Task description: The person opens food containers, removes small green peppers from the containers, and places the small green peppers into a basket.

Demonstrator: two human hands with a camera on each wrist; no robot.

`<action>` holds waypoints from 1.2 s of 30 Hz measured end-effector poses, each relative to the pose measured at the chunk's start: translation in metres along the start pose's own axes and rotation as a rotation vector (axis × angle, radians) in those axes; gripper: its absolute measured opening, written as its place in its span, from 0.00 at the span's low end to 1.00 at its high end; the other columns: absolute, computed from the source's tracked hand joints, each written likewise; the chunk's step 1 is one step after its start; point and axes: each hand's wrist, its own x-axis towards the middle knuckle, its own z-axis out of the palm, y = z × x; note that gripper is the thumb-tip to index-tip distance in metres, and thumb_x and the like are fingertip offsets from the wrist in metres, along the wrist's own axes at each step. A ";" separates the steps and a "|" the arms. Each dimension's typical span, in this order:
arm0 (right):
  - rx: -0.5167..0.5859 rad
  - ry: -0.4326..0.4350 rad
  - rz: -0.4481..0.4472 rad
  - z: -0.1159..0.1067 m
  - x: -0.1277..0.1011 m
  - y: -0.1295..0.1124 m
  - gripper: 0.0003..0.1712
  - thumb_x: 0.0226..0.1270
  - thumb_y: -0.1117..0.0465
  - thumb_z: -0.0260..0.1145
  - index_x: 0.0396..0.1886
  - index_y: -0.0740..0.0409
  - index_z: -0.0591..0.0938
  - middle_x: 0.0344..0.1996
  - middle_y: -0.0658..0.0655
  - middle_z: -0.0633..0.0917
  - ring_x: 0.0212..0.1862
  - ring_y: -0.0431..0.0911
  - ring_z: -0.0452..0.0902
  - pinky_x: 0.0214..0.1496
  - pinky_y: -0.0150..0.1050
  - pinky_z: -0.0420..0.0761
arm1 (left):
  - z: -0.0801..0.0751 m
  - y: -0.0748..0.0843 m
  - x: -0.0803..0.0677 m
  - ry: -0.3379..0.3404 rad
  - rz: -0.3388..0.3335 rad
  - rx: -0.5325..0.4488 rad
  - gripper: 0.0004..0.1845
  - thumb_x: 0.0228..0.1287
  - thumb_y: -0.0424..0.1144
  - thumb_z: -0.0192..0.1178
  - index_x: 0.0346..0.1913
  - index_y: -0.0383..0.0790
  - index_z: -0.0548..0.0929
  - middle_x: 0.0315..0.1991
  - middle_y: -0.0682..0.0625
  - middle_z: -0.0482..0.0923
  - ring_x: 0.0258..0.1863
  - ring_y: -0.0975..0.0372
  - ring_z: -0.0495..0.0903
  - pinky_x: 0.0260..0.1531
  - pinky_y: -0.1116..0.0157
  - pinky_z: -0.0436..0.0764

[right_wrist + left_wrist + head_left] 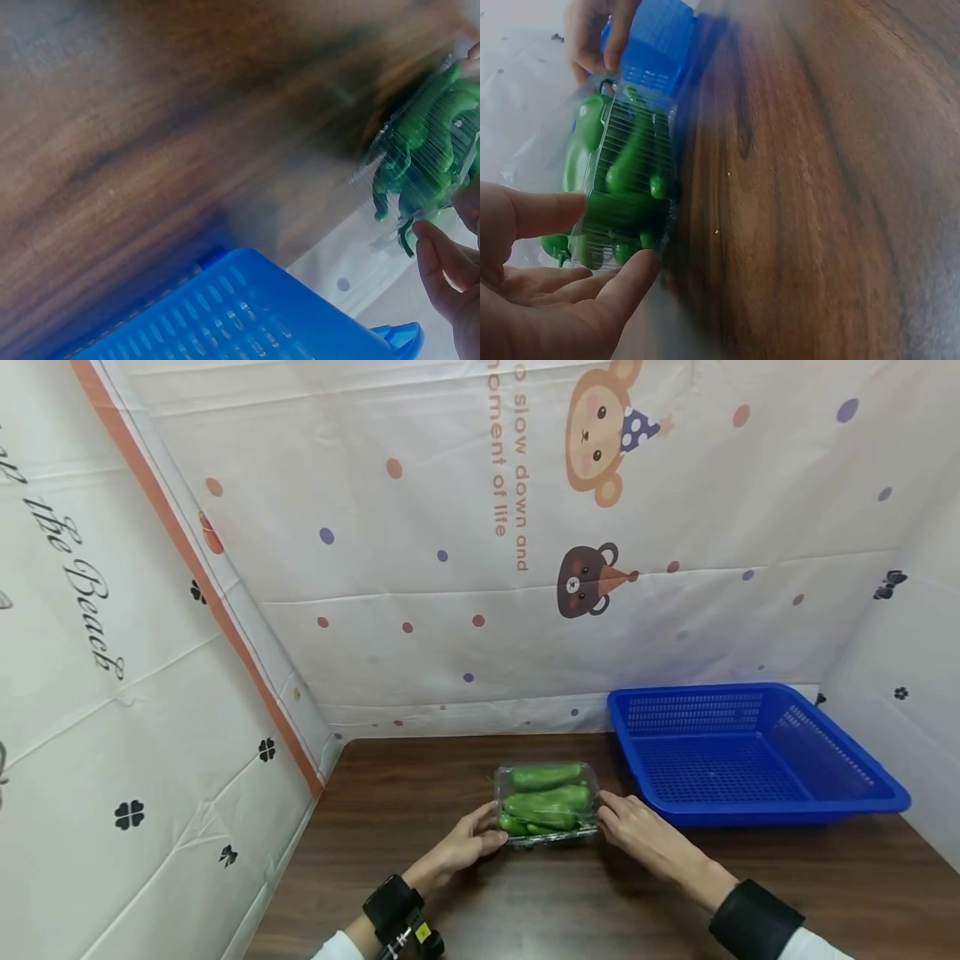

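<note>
A clear plastic box of green vegetables (546,800) lies on the dark wooden table (420,777), near its middle. My left hand (495,827) grips the box's left end, thumb on one side and fingers on the other. My right hand (602,814) grips the right end the same way. In the left wrist view the box (626,172) is seen lengthwise, with the left hand (615,231) at its near end and the right hand's fingers (592,45) bent over its far end. The right wrist view shows the box (424,146) at the frame's right edge, held by the right hand (448,142).
A blue perforated plastic basket (750,752) stands empty at the back right, just right of the box. White printed sheets wall the table at the back and on both sides. Bare table shows in front of and left of the box.
</note>
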 end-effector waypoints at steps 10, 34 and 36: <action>-0.021 0.025 0.020 0.003 0.000 -0.001 0.33 0.87 0.54 0.31 0.27 0.57 0.77 0.38 0.63 0.84 0.26 0.50 0.74 0.24 0.38 0.78 | 0.014 0.000 0.009 0.108 -0.030 -0.288 0.37 0.69 0.26 0.58 0.78 0.35 0.57 0.69 0.28 0.62 0.54 0.51 0.80 0.61 0.52 0.86; -0.074 -0.006 0.035 0.002 0.008 -0.003 0.29 0.85 0.59 0.31 0.27 0.62 0.74 0.36 0.62 0.81 0.28 0.46 0.77 0.24 0.33 0.82 | 0.031 0.012 0.015 0.252 -0.068 -0.453 0.42 0.63 0.17 0.61 0.78 0.26 0.55 0.37 0.47 0.69 0.44 0.53 0.86 0.55 0.58 0.90; -0.041 -0.033 0.041 -0.001 0.010 0.000 0.26 0.84 0.60 0.34 0.27 0.61 0.73 0.33 0.58 0.79 0.27 0.43 0.75 0.22 0.30 0.80 | 0.030 0.012 0.016 0.246 -0.068 -0.450 0.42 0.63 0.17 0.61 0.78 0.26 0.56 0.35 0.48 0.68 0.41 0.56 0.86 0.55 0.58 0.90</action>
